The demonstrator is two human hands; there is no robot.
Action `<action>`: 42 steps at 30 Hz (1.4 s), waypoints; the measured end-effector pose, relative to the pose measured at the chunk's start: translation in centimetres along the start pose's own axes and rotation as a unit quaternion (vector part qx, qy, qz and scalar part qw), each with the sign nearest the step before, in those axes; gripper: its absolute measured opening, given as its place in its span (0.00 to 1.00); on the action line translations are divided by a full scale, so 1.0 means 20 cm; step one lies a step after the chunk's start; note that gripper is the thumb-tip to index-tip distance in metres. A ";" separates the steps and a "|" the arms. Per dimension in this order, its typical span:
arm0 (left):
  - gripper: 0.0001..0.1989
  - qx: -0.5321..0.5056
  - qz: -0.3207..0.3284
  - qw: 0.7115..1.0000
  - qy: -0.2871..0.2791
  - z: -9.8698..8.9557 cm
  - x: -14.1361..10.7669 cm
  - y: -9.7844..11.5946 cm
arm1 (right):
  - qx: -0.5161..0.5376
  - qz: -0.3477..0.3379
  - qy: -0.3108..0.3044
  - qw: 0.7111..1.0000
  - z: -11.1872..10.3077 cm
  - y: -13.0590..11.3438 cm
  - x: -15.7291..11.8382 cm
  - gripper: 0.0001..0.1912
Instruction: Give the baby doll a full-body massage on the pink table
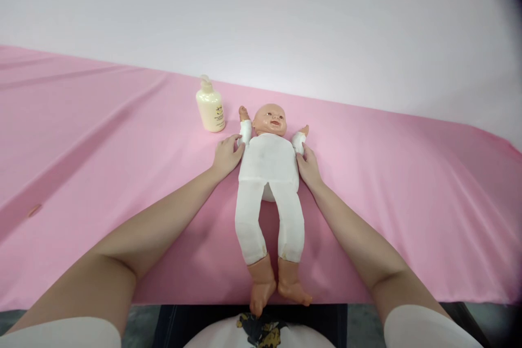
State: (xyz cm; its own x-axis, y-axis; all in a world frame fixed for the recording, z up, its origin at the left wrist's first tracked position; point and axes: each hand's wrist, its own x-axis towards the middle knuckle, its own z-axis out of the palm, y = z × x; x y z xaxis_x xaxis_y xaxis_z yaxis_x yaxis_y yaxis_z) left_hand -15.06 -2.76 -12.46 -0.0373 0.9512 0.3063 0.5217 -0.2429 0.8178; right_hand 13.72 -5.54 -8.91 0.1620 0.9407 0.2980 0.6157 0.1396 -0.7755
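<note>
A baby doll (269,160) lies on its back with its head away from me and its feet near the table's front edge. Its body is white, while the head, hands and feet are skin-toned plastic. My left hand (228,156) is closed round the doll's arm on the left, thumb against the inner side. On the opposite side, my right hand (309,167) holds the other arm in the same way, its fingers partly hidden. Both doll arms point up beside the head.
A cream pump bottle (211,109) stands left of the doll's head. Pink cloth (142,163) with creases covers the table, and a white surface (244,22) lies beyond it. A small tan object (35,210) rests at the far left.
</note>
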 end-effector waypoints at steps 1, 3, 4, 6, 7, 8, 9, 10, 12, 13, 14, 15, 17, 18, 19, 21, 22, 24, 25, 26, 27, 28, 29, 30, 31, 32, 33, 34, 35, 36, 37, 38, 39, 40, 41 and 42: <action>0.21 -0.001 -0.001 1.000 0.001 0.00 0.00 0.00 | 0.001 -0.001 0.001 1.000 0.00 0.00 0.00 0.26; 0.20 -0.004 -0.005 1.000 0.003 0.00 0.00 0.00 | -0.001 -0.001 0.002 1.000 0.00 0.00 0.00 0.26; 0.20 -0.005 -0.006 1.000 0.005 0.00 0.00 0.00 | -0.004 0.000 0.001 1.000 0.00 0.01 0.00 0.26; 0.20 -0.006 -0.009 1.000 0.006 0.00 0.00 0.00 | -0.011 0.000 -0.002 1.000 0.00 0.01 0.00 0.27; 0.20 -0.007 -0.010 1.000 0.006 0.00 0.00 0.00 | -0.011 0.000 -0.002 1.000 0.00 0.02 0.00 0.27; 0.20 -0.008 -0.012 1.000 0.006 0.00 0.00 0.00 | -0.009 -0.001 0.000 1.000 0.00 0.02 0.01 0.26; 0.19 -0.010 -0.013 1.000 0.006 0.00 0.00 0.00 | -0.006 -0.003 0.003 1.000 0.00 0.02 0.01 0.26; 0.19 -0.011 -0.015 1.000 0.005 0.00 0.00 0.01 | -0.003 -0.006 0.005 1.000 0.00 0.02 0.01 0.26; 0.19 -0.009 -0.021 1.000 0.000 -0.01 0.00 0.01 | -0.004 -0.013 0.005 1.000 0.00 0.02 0.01 0.25; 0.19 -0.006 -0.025 1.000 -0.003 -0.01 0.00 0.01 | -0.008 -0.015 0.005 1.000 0.00 0.02 0.00 0.24; 0.19 -0.002 -0.028 1.000 -0.006 -0.01 0.00 0.02 | -0.015 -0.016 0.008 1.000 0.00 0.01 0.00 0.24; 0.19 0.002 -0.031 0.999 -0.009 -0.01 0.00 0.02 | -0.023 -0.015 0.010 1.000 0.00 0.01 0.00 0.22; 0.20 0.007 -0.036 0.999 -0.012 -0.01 0.00 0.02 | -0.039 -0.013 0.008 0.999 0.00 -0.01 -0.01 0.17; 0.19 0.005 -0.037 0.999 -0.011 -0.01 0.00 0.02 | -0.045 -0.011 0.004 0.999 -0.01 -0.02 -0.01 0.15; 0.19 -0.001 -0.036 0.999 -0.008 -0.01 0.00 0.01 | -0.048 -0.009 -0.002 0.999 -0.01 -0.02 -0.01 0.14; 0.18 -0.021 -0.034 0.999 0.001 0.00 0.00 0.00 | -0.049 -0.003 -0.010 0.999 -0.01 -0.03 -0.02 0.13; 0.17 -0.031 -0.034 0.999 0.005 0.00 0.00 0.00 | -0.046 0.000 -0.009 0.999 -0.01 -0.03 -0.02 0.15; 0.16 -0.047 -0.042 0.998 0.005 0.01 0.00 -0.01 | -0.032 0.005 -0.007 0.999 -0.01 -0.02 -0.02 0.18; 0.16 -0.056 -0.048 0.997 0.001 0.01 0.00 -0.01 | -0.017 0.008 -0.007 1.000 0.00 -0.01 -0.02 0.21; 0.16 -0.068 -0.054 0.996 -0.004 0.01 0.00 -0.02 | 0.002 0.012 -0.007 1.000 0.00 -0.01 -0.02 0.23; 0.16 -0.086 -0.055 0.995 -0.010 0.01 0.00 -0.02 | 0.024 0.018 -0.007 1.000 0.00 0.00 -0.02 0.26; 0.18 -0.108 -0.054 0.993 -0.015 0.01 0.00 -0.03 | 0.045 0.022 -0.009 0.999 0.00 0.00 -0.02 0.27; 0.19 -0.131 -0.052 0.990 -0.020 0.02 0.01 -0.04 | 0.064 0.024 -0.010 0.998 0.01 0.00 -0.02 0.28; 0.20 -0.154 -0.051 0.986 -0.022 0.02 0.01 -0.05 | 0.079 0.023 -0.008 0.997 0.01 0.00 -0.02 0.28; 0.22 -0.177 -0.051 0.983 -0.022 0.03 0.01 -0.05 | 0.092 0.020 -0.005 0.996 0.01 0.00 -0.02 0.28; 0.24 -0.199 -0.055 0.978 -0.021 0.04 0.02 -0.06 | 0.104 0.017 0.000 0.994 0.01 0.00 -0.02 0.27; 0.25 -0.220 -0.060 0.973 -0.020 0.04 0.02 -0.06 | 0.118 0.013 0.004 0.993 0.01 -0.01 -0.02 0.26; 0.26 -0.242 -0.066 0.968 -0.018 0.04 0.03 -0.06 | 0.134 0.012 0.005 0.991 0.01 -0.01 -0.02 0.26; 0.28 -0.265 -0.071 0.962 -0.017 0.05 0.03 -0.06 | 0.153 0.012 0.004 0.988 0.01 -0.01 -0.01 0.26; 0.28 -0.286 -0.076 0.955 -0.014 0.05 0.03 -0.06 | 0.171 0.013 0.001 0.985 0.01 -0.01 -0.01 0.26; 0.29 -0.306 -0.080 0.949 -0.013 0.05 0.03 -0.05 | 0.186 0.013 -0.002 0.982 0.01 -0.01 -0.01 0.26; 0.29 -0.321 -0.083 0.943 -0.012 0.04 0.04 -0.04 | 0.198 0.014 -0.004 0.980 0.01 -0.01 0.00 0.26; 0.30 -0.333 -0.086 0.939 -0.011 0.04 0.04 -0.04 | 0.208 0.016 -0.002 0.978 0.01 -0.01 0.00 0.26; 0.30 -0.343 -0.088 0.935 -0.011 0.04 0.04 -0.03 | 0.217 0.018 0.000 0.976 0.01 -0.01 0.00 0.27; 0.31 -0.350 -0.087 0.933 -0.011 0.04 0.04 -0.02 | 0.227 0.021 0.004 0.974 0.01 -0.01 0.00 0.27; 0.32 -0.354 -0.087 0.931 -0.010 0.03 0.04 -0.02 | 0.236 0.025 0.009 0.971 0.01 -0.01 0.00 0.27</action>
State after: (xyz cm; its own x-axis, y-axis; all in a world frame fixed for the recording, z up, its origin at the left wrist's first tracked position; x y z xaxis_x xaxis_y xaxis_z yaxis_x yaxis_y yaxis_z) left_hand -14.74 -1.84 -12.88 -0.0490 0.9894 0.1365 -0.1830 -0.1433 0.9726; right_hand 13.49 -5.45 -8.81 0.1980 0.9453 0.2592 0.1843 0.2239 -0.9570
